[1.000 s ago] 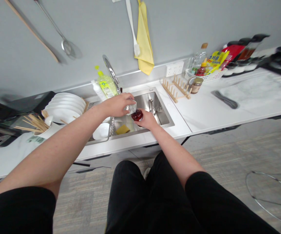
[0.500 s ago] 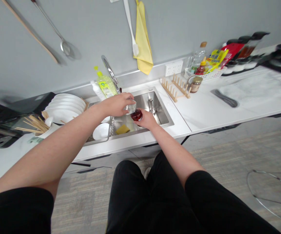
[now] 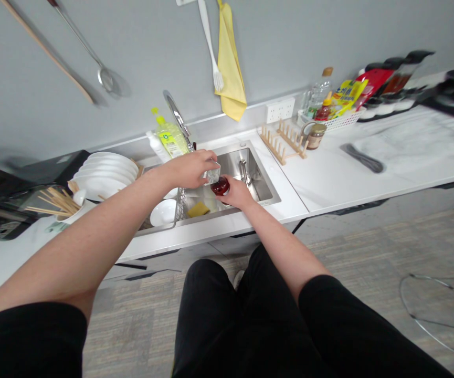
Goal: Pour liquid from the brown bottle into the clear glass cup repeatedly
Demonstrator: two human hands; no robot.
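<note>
Over the steel sink (image 3: 268, 193), my left hand (image 3: 192, 168) grips a small clear glass (image 3: 213, 173), tilted towards my right hand. My right hand (image 3: 236, 192) is closed around a dark red jar (image 3: 221, 186), held just below the mouth of the glass. Whether the two touch, I cannot tell. Below and to the left of the jar, a yellow sponge (image 3: 198, 209) lies in the sink. A white bowl (image 3: 162, 212) sits in the drainer at the sink's left side, partly behind my left forearm.
A faucet (image 3: 177, 113) and a green soap bottle (image 3: 171, 137) stand behind the sink. Stacked white plates (image 3: 104, 170) and a container of chopsticks (image 3: 59, 202) are at left. To the right are a wooden rack (image 3: 284, 142), a jar (image 3: 316, 136) and a basket of condiments (image 3: 340, 122).
</note>
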